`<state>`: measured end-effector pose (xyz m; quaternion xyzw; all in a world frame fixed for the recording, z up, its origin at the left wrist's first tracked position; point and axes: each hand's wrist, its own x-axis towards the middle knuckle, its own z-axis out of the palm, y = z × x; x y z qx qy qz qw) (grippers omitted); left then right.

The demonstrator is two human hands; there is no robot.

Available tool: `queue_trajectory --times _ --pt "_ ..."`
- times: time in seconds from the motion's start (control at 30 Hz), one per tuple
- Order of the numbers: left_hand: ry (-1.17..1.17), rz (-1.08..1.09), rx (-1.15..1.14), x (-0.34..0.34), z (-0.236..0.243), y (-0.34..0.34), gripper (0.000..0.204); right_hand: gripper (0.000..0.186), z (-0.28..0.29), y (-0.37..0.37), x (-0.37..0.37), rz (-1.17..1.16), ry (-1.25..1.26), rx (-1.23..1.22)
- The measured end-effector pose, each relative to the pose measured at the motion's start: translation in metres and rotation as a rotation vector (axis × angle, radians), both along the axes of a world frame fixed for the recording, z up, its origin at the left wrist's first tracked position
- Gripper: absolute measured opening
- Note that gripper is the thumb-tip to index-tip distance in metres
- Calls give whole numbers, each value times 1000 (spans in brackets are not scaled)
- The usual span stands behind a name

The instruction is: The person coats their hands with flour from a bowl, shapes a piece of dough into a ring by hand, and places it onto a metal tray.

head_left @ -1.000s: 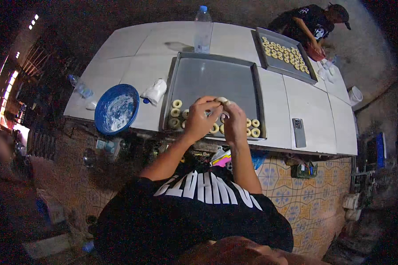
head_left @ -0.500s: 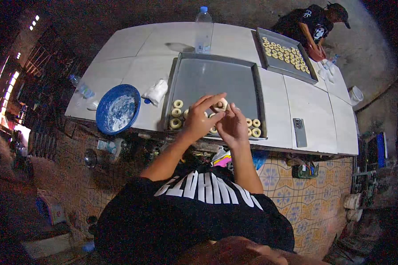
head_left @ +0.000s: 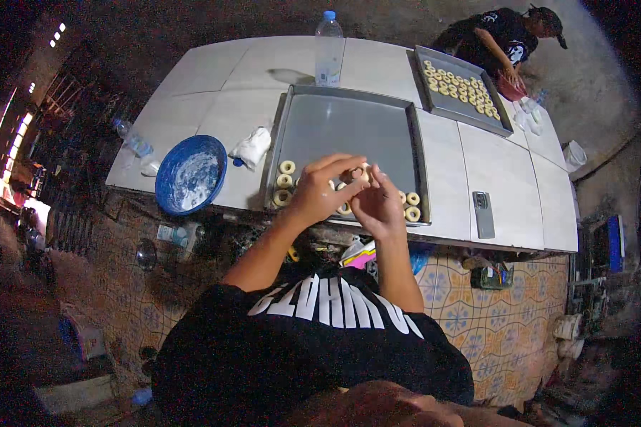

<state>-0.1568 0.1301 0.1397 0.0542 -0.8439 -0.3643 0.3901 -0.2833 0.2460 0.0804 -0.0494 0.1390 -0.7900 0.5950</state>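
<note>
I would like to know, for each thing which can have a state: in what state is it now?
Dough piece: raised, held at the fingertips
Left hand: fingers bent, pinching
Right hand: fingers bent, touching the dough
Near tray: partly filled, with dough rings along its near side
Far tray: holding rows of dough rings
Tall bottle: upright, capped
Blue basin: upright, white residue inside
Phone: lying flat

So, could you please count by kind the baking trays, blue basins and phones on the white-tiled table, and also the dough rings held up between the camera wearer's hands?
Baking trays (near one, far one): 2
Blue basin: 1
Phone: 1
Held-up dough ring: 1
Total: 5
</note>
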Motion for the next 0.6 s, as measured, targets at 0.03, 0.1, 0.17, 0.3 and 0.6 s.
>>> queue_trajectory --times 0.03,0.1,0.17,0.3,0.6 --pt "-32 3 91 1 4 3 47 22 -6 -2 -1 -39 27 50" --pt "-47 32 80 2 10 7 48 26 -13 -6 -4 -23 0 0" --pt "66 12 -31 -1 10 8 48 28 1 -5 -2 65 94 -58" --pt "-31 -50 68 1 -4 0 54 29 2 -7 0 146 -38 -190" --pt "-100 -113 -5 3 -3 -8 58 50 11 -7 1 20 234 16"
